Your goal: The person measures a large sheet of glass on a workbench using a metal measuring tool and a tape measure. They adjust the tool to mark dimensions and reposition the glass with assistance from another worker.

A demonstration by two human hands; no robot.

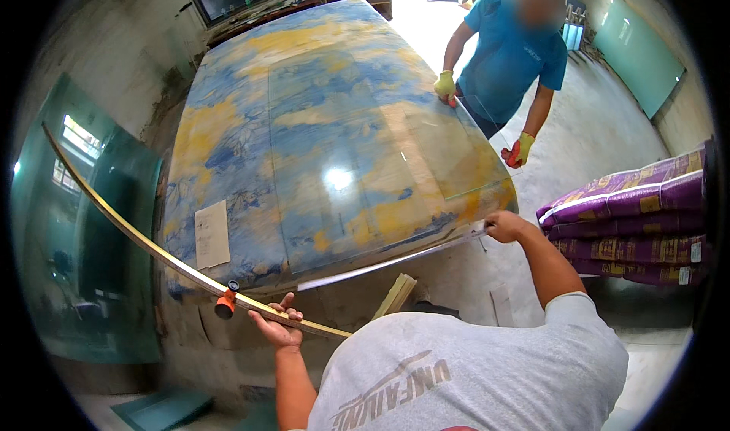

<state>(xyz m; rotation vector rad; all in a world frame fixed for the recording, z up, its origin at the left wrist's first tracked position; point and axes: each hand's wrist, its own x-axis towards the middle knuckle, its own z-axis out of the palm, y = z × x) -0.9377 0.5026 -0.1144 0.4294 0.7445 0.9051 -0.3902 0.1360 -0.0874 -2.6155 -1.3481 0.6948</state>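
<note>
A long narrow bar [169,259], yellowish and bent by the lens, lies across my left hand [280,321]. My thumb and fingers are around it from below. An orange and black slider [226,300] sits on the bar just beyond that hand. My right hand [503,226] is closed at the near right corner of the table, on the end of a long pale strip [395,262] running along the table's near edge. A large clear glass sheet [319,203] lies on the table [205,138], which has a blue and yellow patterned cover.
Across the table's right side, a person in a blue shirt [506,50] and gloves holds a small clear glass pane [484,115]. Paper [212,235] lies on the table. Greenish glass sheets [84,233] lean at left. Purple sacks [623,218] are stacked at right.
</note>
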